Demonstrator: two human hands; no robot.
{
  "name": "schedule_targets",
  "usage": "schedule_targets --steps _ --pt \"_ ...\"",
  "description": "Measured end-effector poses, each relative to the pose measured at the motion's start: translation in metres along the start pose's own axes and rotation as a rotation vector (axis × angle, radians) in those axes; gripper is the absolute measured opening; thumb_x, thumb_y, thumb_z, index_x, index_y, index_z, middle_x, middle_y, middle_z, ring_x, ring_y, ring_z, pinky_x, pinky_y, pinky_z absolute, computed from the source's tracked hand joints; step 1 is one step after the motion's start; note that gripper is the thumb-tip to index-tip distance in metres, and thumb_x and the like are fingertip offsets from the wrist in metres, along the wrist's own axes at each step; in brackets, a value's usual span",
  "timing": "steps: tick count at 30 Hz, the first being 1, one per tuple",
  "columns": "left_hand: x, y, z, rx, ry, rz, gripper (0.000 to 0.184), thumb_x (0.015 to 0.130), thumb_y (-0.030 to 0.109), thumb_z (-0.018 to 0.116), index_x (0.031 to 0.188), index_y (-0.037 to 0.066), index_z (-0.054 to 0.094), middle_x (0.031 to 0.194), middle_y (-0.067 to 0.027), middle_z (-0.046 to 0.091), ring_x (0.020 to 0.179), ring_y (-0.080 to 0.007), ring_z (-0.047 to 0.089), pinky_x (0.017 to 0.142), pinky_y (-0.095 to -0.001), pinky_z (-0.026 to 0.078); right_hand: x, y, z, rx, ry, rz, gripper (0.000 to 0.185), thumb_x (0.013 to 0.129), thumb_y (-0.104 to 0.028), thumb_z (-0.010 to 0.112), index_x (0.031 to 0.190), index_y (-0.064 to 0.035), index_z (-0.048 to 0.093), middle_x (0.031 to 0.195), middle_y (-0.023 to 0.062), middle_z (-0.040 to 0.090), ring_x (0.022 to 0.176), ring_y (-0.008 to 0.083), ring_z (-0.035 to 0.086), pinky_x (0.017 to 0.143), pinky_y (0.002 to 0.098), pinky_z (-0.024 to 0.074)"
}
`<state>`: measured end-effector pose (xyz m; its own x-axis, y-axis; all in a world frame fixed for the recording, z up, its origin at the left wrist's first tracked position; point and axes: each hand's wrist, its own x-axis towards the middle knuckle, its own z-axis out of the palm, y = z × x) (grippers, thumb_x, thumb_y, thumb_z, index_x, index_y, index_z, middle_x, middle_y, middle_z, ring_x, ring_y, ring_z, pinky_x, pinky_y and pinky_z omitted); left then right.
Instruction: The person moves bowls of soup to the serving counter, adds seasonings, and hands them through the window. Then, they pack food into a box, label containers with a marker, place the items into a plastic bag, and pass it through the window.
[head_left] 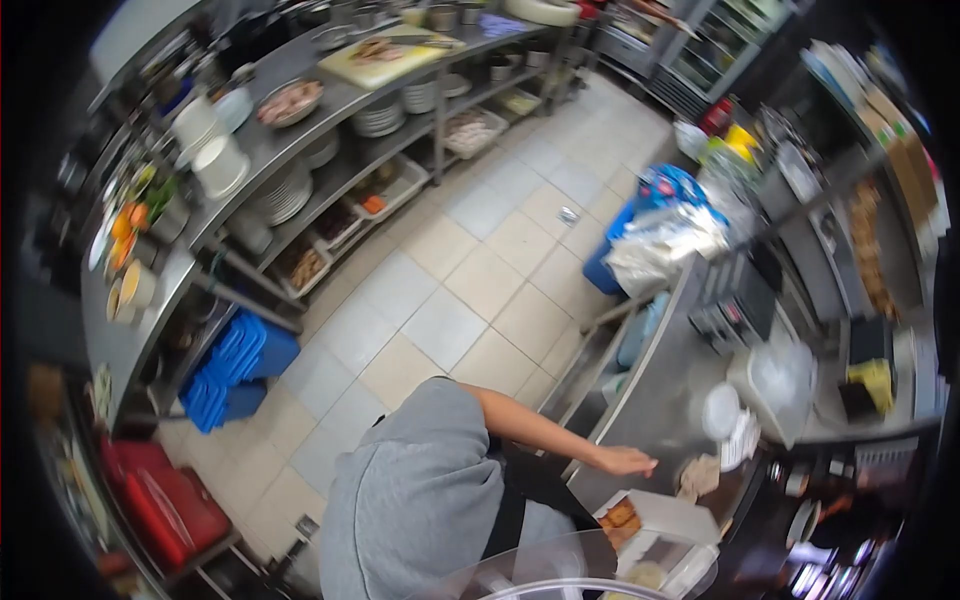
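Observation:
My left hand [625, 461] reaches out over the steel counter [655, 400], fingers stretched and holding nothing. A bare forearm and grey sleeve lead to it. Just below it, and not visibly touched, is an open white box [668, 520] with browned pieces of food [620, 520] inside. Near the lower part of the box is something round and pale [648, 575], partly covered by a clear curved plastic rim [560, 585] close to the camera. Beside the box lies a crumpled beige paper or cloth [698, 478]. My right hand does not show.
White round tub [720, 410] and plastic bin [775, 385] stand farther along the counter. Bags [670, 245] top a blue bin beyond it. Across the tiled floor [445, 325], a steel bench [345, 115] holds plates, food trays and a cutting board. Red case [170, 510] stands lower left.

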<state>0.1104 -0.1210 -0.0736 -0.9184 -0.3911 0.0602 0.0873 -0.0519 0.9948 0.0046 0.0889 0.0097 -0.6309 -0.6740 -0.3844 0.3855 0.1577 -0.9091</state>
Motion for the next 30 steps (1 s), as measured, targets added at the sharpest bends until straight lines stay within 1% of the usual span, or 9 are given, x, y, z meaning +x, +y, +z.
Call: schedule_targets --steps 9,17,19,21,22,23,25,27,30 --pt "-0.046 -0.031 -0.030 0.326 -0.015 -0.071 0.043 0.088 0.038 0.045 0.089 -0.003 0.061 0.081 -0.0198 0.062 0.078 -0.0321 0.060 0.068 -0.0415 0.045 0.068 0.008 0.105 -0.189 -0.403 0.330 0.032 0.085 -0.014 0.051 0.111 0.0044 0.050 0.110 0.0162 0.054 0.101 0.0269 0.053 0.091 0.0422 0.0435" --pt "-0.029 -0.053 -0.027 0.436 0.105 0.047 0.039 0.079 0.031 0.056 0.100 -0.001 0.058 0.090 -0.0206 0.061 0.080 -0.0348 0.060 0.070 -0.0412 0.048 -0.029 0.040 0.071 0.014 -0.215 0.501 0.032 0.087 -0.016 0.052 0.111 0.0045 0.050 0.109 0.0155 0.055 0.100 0.0262 0.053 0.092 0.0421 0.0429" --pt "-0.011 -0.054 -0.035 0.472 0.174 0.145 0.036 0.082 0.027 0.055 0.109 0.003 0.056 0.096 -0.0184 0.060 0.086 -0.0308 0.060 0.075 -0.0392 0.047 -0.058 0.046 0.070 0.166 -0.078 0.370 0.032 0.087 -0.017 0.052 0.111 0.0046 0.050 0.109 0.0154 0.055 0.099 0.0260 0.054 0.092 0.0421 0.0428" --pt "-0.002 -0.008 -0.043 0.289 0.155 -0.091 0.037 0.084 0.024 0.054 0.114 0.003 0.053 0.111 -0.0170 0.057 0.100 -0.0284 0.057 0.086 -0.0365 0.045 -0.062 0.047 0.061 0.195 0.028 -0.103 0.031 0.091 -0.017 0.049 0.063 -0.0032 0.049 0.072 0.0111 0.057 0.076 0.0217 0.055 0.083 0.0389 0.0439" --pt "0.002 -0.011 -0.044 0.165 0.145 -0.052 0.032 0.088 0.026 0.053 0.114 0.007 0.053 0.098 -0.0071 0.061 0.087 -0.0131 0.056 0.074 -0.0281 0.047 -0.070 0.036 0.059 0.277 0.102 -0.219 0.038 0.093 -0.017 0.045 0.057 -0.0054 0.044 0.057 0.0050 0.045 0.064 0.0166 0.047 0.078 0.0373 0.0445" --pt "0.002 0.012 -0.044 0.173 0.128 -0.076 0.033 0.089 0.028 0.052 0.115 0.008 0.053 0.098 -0.0056 0.061 0.087 -0.0116 0.054 0.074 -0.0270 0.046 -0.080 0.011 0.070 0.213 0.256 -0.305 0.042 0.096 -0.023 0.038 0.056 -0.0108 0.032 0.049 -0.0006 0.032 0.050 0.0110 0.035 0.077 0.0365 0.0451" --pt "0.007 0.016 -0.038 0.100 0.072 -0.131 0.035 0.091 0.032 0.048 0.118 0.010 0.052 0.105 -0.0045 0.058 0.096 -0.0133 0.052 0.080 -0.0274 0.043 -0.095 0.008 0.053 0.228 0.531 -0.444 0.032 0.096 -0.022 0.036 0.071 -0.0056 0.049 0.048 -0.0032 0.029 0.042 0.0075 0.028 0.075 0.0335 0.0468" --pt "0.009 0.029 -0.023 0.099 0.045 -0.158 0.040 0.091 0.033 0.045 0.119 0.004 0.051 0.110 -0.0085 0.058 0.106 -0.0183 0.050 0.091 -0.0302 0.038 -0.110 0.002 0.044 0.100 0.672 -0.502 0.047 0.092 -0.010 0.043 0.135 -0.0063 0.027 0.058 -0.0022 0.043 0.044 0.0051 0.036 0.072 0.0272 0.0475" --pt "0.015 0.020 -0.010 0.029 0.021 -0.180 0.050 0.093 0.043 0.033 0.126 0.006 0.043 0.123 -0.0103 0.047 0.116 -0.0205 0.041 0.097 -0.0352 0.032 -0.099 0.039 0.020 -0.164 0.722 -0.533 0.059 0.083 -0.003 0.052 0.136 -0.0087 0.026 0.106 0.0107 0.052 0.080 0.0161 0.056 0.078 0.0293 0.0466"
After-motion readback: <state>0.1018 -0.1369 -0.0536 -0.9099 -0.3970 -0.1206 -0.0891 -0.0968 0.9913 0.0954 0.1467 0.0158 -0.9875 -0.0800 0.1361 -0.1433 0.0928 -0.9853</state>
